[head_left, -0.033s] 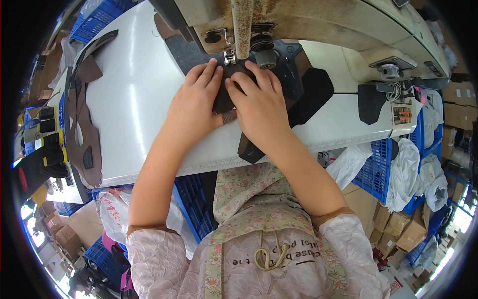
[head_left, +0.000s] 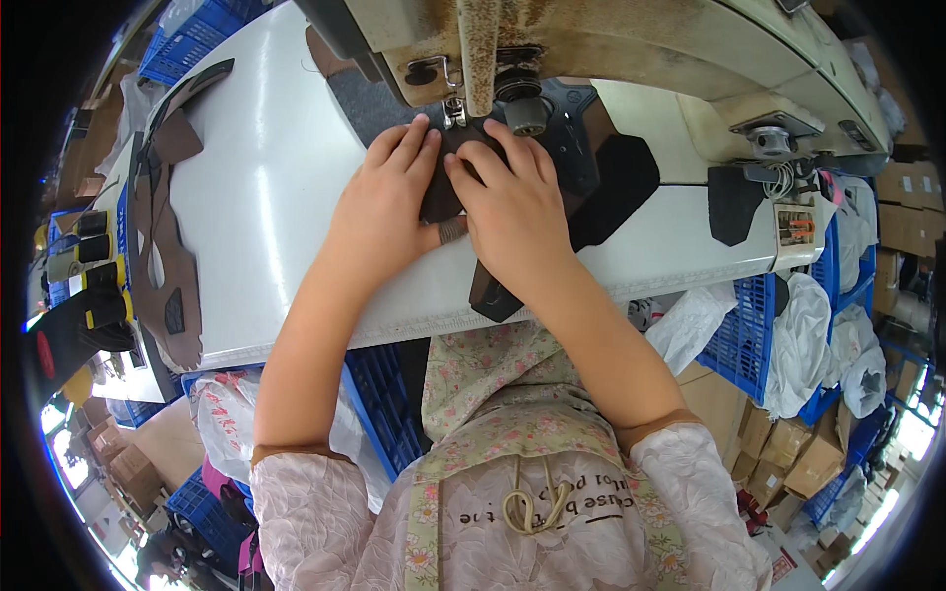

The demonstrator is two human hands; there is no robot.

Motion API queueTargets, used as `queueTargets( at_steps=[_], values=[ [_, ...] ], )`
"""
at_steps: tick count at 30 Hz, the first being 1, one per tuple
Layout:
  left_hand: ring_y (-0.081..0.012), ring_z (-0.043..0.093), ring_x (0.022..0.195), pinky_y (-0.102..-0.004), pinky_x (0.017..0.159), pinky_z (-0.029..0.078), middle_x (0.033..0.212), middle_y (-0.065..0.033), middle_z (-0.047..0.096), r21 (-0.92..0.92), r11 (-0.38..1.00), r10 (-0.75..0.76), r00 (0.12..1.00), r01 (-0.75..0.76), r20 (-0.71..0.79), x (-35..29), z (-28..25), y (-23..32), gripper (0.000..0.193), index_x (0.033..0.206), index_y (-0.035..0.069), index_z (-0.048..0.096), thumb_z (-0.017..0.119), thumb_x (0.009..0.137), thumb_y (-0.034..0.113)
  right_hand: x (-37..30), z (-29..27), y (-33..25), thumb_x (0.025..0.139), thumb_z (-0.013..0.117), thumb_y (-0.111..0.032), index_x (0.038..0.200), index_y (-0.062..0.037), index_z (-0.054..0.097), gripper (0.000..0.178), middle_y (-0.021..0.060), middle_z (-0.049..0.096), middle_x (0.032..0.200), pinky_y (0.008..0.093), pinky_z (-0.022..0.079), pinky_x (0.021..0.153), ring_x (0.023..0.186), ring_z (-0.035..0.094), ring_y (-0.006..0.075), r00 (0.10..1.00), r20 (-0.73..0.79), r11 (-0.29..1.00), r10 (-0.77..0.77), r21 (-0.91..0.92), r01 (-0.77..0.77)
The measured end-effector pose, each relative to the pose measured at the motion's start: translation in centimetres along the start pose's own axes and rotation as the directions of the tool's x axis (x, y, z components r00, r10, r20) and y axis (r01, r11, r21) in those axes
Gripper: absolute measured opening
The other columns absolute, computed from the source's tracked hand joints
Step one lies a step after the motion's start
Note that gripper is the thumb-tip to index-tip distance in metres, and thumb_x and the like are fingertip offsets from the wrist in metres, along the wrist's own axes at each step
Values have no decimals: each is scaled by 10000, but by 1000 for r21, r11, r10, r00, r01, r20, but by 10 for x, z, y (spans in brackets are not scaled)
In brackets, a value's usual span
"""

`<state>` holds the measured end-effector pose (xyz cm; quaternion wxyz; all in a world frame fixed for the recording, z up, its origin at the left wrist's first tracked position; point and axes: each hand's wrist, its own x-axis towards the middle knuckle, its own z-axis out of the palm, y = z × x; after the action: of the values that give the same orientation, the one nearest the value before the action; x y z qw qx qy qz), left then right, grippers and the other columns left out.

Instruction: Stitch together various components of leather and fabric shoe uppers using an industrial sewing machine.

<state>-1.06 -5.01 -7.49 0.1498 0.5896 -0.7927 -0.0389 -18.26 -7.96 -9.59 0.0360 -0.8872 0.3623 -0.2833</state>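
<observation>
A dark brown leather-like piece [head_left: 441, 202] lies under the presser foot [head_left: 454, 112] of a sewing machine [head_left: 641, 59]. On its left side my left hand [head_left: 386, 212] rests with fingers stretched forward, tips close to the foot. A grey band [head_left: 452, 229] wraps the thumb. My right hand [head_left: 517, 202] lies across the piece from the right, fingers spread and a little bent, tips just right of the foot. Both hands press from above, gripping nothing visible. Black panels [head_left: 618, 187] spread out beneath and right of my right hand. The right thumb is hidden.
Brown cut pieces [head_left: 163, 266] hang along the white table's [head_left: 256, 197] left end. A small black piece [head_left: 734, 205] lies at the right, near a little tray [head_left: 796, 227]. Blue crates [head_left: 741, 330] and white bags [head_left: 798, 345] stand below the right edge.
</observation>
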Motion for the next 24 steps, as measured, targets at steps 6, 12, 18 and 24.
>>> queueTargets(
  at_steps=[6, 12, 18, 24],
  values=[
    [-358, 462, 1327, -420, 1081, 444, 1449, -217, 503, -25, 1000, 2, 1000, -2, 13, 3, -1, -5, 770, 1335, -80, 548, 803, 691, 258, 4, 1, 0, 817, 611, -117, 1108, 14, 688, 328, 116, 602, 1098, 466, 396, 1076, 1191, 516, 325, 999, -36, 1000, 0, 14, 1],
    [-357, 441, 1353, -416, 1108, 420, 1466, -208, 487, -40, 999, -10, 1000, 11, 22, 4, -2, -3, 759, 1361, -71, 527, 730, 657, 124, 3, 2, 0, 831, 596, -103, 1100, 24, 688, 312, 120, 603, 1102, 468, 394, 1081, 1209, 511, 328, 998, -67, 999, -1, 38, 3],
    [-364, 425, 1372, -416, 1132, 396, 1489, -199, 466, -56, 998, -39, 998, 42, 56, 4, -2, -2, 789, 1389, -57, 507, 683, 627, 45, 2, 5, 1, 835, 593, -100, 1095, 25, 690, 305, 122, 608, 1103, 466, 393, 1086, 1219, 511, 329, 997, -73, 999, 6, 47, -2],
    [-371, 431, 1365, -424, 1121, 403, 1478, -218, 471, -50, 998, -26, 999, 28, 46, 5, -5, -5, 774, 1369, -56, 527, 756, 661, 156, 2, 4, 1, 810, 628, -124, 1096, 23, 690, 328, 126, 604, 1125, 464, 388, 1096, 1236, 503, 329, 998, -64, 999, 10, 47, -7]
  ],
)
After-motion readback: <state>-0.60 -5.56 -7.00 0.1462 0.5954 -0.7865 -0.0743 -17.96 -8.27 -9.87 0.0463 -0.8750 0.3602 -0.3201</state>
